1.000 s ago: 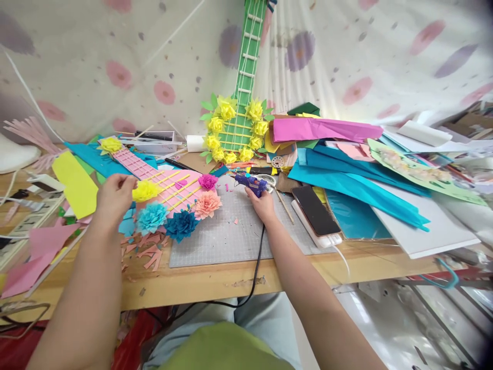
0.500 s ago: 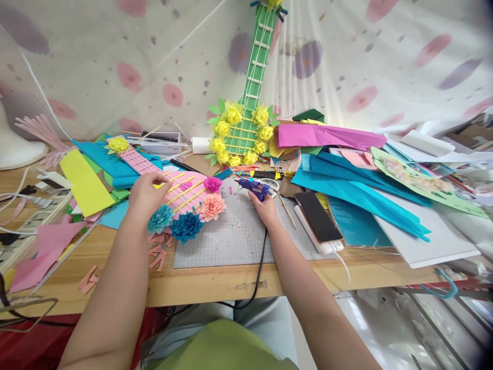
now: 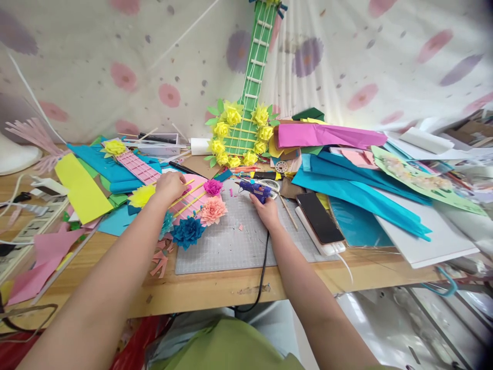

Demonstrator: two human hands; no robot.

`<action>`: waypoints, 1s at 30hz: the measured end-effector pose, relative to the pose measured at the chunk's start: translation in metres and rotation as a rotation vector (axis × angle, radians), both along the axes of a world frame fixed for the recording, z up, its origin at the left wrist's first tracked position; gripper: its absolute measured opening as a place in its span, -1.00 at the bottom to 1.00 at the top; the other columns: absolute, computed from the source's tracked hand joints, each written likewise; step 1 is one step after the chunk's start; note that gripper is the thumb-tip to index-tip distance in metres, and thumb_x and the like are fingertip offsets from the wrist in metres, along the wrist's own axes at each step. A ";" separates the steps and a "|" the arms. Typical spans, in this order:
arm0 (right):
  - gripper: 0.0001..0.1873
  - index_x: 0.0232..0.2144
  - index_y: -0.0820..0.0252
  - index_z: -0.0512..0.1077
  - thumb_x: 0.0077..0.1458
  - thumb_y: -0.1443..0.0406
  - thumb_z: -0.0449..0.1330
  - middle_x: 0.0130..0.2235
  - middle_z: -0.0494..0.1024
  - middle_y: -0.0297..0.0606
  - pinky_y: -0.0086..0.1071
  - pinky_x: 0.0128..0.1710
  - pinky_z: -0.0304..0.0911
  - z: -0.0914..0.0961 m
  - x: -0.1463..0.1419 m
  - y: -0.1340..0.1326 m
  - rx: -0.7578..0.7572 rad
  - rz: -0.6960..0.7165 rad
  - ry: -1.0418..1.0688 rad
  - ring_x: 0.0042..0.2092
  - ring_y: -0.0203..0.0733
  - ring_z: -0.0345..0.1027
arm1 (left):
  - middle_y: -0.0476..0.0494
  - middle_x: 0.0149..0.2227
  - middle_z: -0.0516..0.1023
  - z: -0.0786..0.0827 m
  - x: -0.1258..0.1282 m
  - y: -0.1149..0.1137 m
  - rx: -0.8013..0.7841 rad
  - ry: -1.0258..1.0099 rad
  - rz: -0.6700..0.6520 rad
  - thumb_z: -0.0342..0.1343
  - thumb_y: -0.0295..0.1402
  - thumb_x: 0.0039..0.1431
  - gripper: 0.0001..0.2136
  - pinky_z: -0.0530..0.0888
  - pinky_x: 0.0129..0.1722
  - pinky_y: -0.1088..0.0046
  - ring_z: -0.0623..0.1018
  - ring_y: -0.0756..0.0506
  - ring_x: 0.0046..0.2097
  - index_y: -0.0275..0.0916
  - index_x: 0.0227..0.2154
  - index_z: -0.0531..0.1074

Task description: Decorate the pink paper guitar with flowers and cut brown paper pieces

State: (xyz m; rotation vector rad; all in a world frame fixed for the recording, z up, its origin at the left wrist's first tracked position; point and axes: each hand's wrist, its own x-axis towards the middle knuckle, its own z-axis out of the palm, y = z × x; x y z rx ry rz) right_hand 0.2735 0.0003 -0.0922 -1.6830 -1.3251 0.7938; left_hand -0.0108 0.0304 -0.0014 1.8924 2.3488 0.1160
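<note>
My right hand (image 3: pixel 265 208) is wrapped round a blue glue gun (image 3: pixel 254 190), its nozzle pointing left over the grey cutting mat (image 3: pixel 231 252). My left hand (image 3: pixel 171 188) lies over the body of a pink paper guitar (image 3: pixel 188 204), fingers bent and close together; whatever is at their tips is hidden. Yellow strips cross the guitar's body like strings. Around its edge sit a magenta flower (image 3: pixel 213 187), a peach flower (image 3: pixel 213 210), a dark blue flower (image 3: pixel 188 232) and, half hidden by my wrist, a yellow flower (image 3: pixel 141 196) and a light blue one.
A green paper guitar (image 3: pixel 246 123) with yellow flowers leans upright against the curtain. Right of the mat, a phone (image 3: pixel 320 218) rests on a white power bank. Blue paper (image 3: pixel 358 198) is heaped further right. A power strip (image 3: pixel 34 231) and pink paper (image 3: pixel 46 262) lie left.
My left hand has shifted right across the guitar's strings, and the yellow flower by my wrist has come into view. My right hand stays on the glue gun. The view has turned slightly.
</note>
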 end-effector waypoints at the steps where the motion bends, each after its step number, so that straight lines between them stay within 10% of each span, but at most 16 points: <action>1: -0.41 -0.33 0.28 0.51 -0.15 -0.12 0.15 -0.34 0.58 -0.10 -0.27 -0.23 0.26 0.000 0.000 0.000 0.001 -0.003 -0.002 -0.24 -0.01 0.44 | -0.25 -0.21 0.57 0.000 0.000 0.000 -0.006 -0.008 0.003 0.19 -0.27 -0.09 -0.81 0.41 -0.24 0.31 0.52 -0.25 -0.19 -0.21 -0.38 0.51; 30: -0.42 -0.37 0.26 0.49 -0.18 -0.14 0.14 -0.35 0.57 -0.11 -0.25 -0.22 0.25 0.001 0.000 0.000 -0.020 -0.003 0.018 -0.25 -0.02 0.43 | -0.15 -0.32 0.58 -0.007 -0.002 -0.004 0.041 -0.102 -0.017 0.19 -0.26 -0.08 -0.87 0.37 -0.31 0.39 0.52 -0.16 -0.25 -0.19 -0.47 0.48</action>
